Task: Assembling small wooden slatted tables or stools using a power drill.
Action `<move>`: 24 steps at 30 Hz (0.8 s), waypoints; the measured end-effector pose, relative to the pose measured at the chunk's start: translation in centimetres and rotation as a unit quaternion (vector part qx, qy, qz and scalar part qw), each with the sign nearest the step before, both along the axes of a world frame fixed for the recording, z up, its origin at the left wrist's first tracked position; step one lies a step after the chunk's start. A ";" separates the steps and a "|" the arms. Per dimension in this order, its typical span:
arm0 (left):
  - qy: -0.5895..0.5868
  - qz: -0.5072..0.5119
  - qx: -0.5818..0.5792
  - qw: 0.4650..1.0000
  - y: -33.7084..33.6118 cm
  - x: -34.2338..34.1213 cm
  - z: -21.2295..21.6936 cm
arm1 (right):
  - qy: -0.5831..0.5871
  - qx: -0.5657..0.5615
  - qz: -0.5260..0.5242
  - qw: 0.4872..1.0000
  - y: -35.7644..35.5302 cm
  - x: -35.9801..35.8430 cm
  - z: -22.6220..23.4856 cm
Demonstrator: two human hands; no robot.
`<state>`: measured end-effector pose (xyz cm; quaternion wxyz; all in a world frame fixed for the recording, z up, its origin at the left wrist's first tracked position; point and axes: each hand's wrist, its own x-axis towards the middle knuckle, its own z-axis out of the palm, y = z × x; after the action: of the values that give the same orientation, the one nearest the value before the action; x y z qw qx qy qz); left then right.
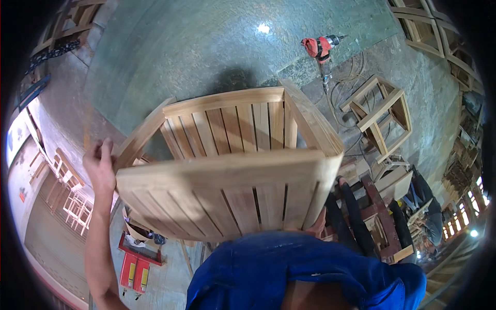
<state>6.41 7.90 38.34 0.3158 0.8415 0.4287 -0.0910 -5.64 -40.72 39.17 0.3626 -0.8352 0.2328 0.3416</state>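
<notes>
A light wooden slatted frame (232, 175), shaped like an open box with slatted sides, fills the middle of the head view, lifted in front of me. My left hand (101, 165) grips its left edge, fingers wrapped around a side rail. My right hand is hidden behind the frame's lower right corner; only a bit of skin shows near there. My blue shirt (299, 274) fills the lower middle.
A red power drill (320, 47) with a cable lies on the green floor beyond the frame. A smaller wooden frame (380, 111) stands at the right. A person (429, 206) works low at the right among wooden pieces. A red tool case (135, 268) sits lower left.
</notes>
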 end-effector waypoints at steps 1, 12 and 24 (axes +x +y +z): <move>-0.010 0.006 0.021 1.000 -0.2 0.4 0.0 | 0.004 -0.016 0.000 1.000 0.2 0.3 -1.1; -0.019 0.001 0.006 1.000 0.3 0.5 -1.8 | -0.046 -0.125 -0.006 0.991 -0.4 -5.2 -0.1; 0.025 -0.110 0.150 0.982 -0.4 0.2 0.4 | -0.116 0.014 -0.080 0.990 -1.6 -3.4 -4.0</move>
<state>6.65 7.50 38.72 0.1633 0.9188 0.3503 -0.0806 -9.02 -42.31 35.17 0.4248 -0.8428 0.2502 0.2158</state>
